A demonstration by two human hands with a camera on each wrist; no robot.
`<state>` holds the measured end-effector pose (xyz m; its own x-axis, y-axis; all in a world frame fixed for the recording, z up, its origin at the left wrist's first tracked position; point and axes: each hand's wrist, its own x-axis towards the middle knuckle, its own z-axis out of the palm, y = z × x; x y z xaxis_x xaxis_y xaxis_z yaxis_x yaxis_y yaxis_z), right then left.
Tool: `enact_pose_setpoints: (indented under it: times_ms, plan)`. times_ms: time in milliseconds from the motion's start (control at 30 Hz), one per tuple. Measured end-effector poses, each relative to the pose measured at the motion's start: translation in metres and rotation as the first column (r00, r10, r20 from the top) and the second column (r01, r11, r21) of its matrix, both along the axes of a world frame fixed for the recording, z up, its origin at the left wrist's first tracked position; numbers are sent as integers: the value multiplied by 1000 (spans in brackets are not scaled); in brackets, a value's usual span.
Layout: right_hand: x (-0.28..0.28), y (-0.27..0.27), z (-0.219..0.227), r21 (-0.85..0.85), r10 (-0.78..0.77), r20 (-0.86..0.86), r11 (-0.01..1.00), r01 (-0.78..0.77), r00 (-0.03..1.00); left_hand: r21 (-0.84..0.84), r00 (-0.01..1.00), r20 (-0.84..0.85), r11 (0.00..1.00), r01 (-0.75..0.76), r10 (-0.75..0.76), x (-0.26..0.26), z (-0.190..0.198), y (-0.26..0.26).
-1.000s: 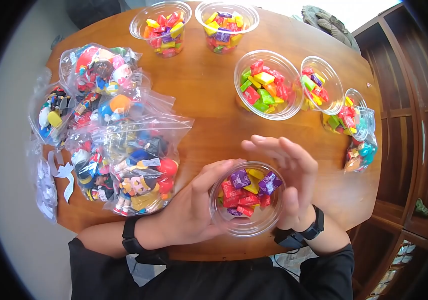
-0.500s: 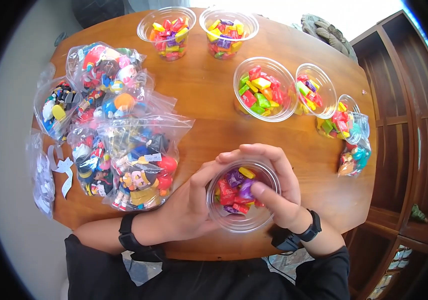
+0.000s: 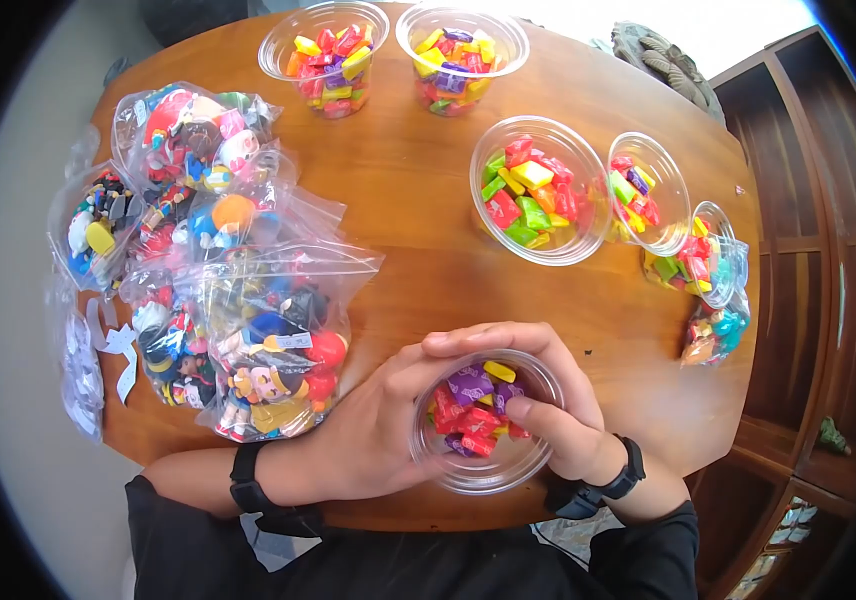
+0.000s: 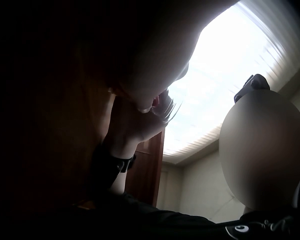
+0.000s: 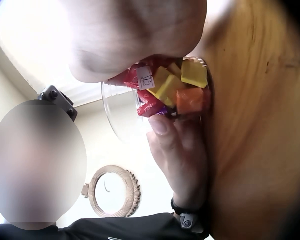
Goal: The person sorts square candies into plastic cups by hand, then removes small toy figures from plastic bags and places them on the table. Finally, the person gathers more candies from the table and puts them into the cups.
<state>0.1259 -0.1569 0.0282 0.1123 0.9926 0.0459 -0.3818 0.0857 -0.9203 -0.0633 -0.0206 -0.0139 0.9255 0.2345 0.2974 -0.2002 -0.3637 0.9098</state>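
Note:
A clear plastic cup of wrapped candies stands at the near side of the table, between both hands. Red, purple and yellow candies lie inside it. My left hand grips the cup from the left, its thumb against the wall in the right wrist view. Curled round the far and right sides, my right hand holds it too, with the thumb over the rim at a purple candy. A small white label shows on the cup's side. The left wrist view is mostly dark.
Clear bags of toy figures cover the table's left side. Two candy cups stand at the back, and several more, one being a wide cup, at the right. A small bag of figures lies near the right edge.
My right hand, spread open beside the cup a second ago, has closed round it. Its thumb has moved over the rim onto a purple candy. My left hand keeps its grip.

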Motion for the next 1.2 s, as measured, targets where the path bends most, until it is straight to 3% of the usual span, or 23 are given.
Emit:
enact_pose_setpoints:
  times_ms: [267,533,867,1033,1133,1200]
  plan:
    - [0,0,-2,48,18,-62,999,-15,998,-5,999,-40,1000,4,-4,0,11,4]
    - [0,-1,-13,64,5,63,998,-9,998,-3,992,-126,999,33,-33,2,15,7]
    - [4,-2,-14,80,22,52,996,-26,998,-61,998,-65,998,-15,11,-1,3,1]
    - [5,2,-8,97,47,19,994,-49,999,28,996,-88,999,20,-18,-2,6,3]
    - [5,3,-5,25,32,37,999,-33,999,58,995,-92,998,30,-24,0,11,5]
    - [5,5,-10,118,46,19,992,-48,999,66,994,-103,997,34,-27,-1,12,5]
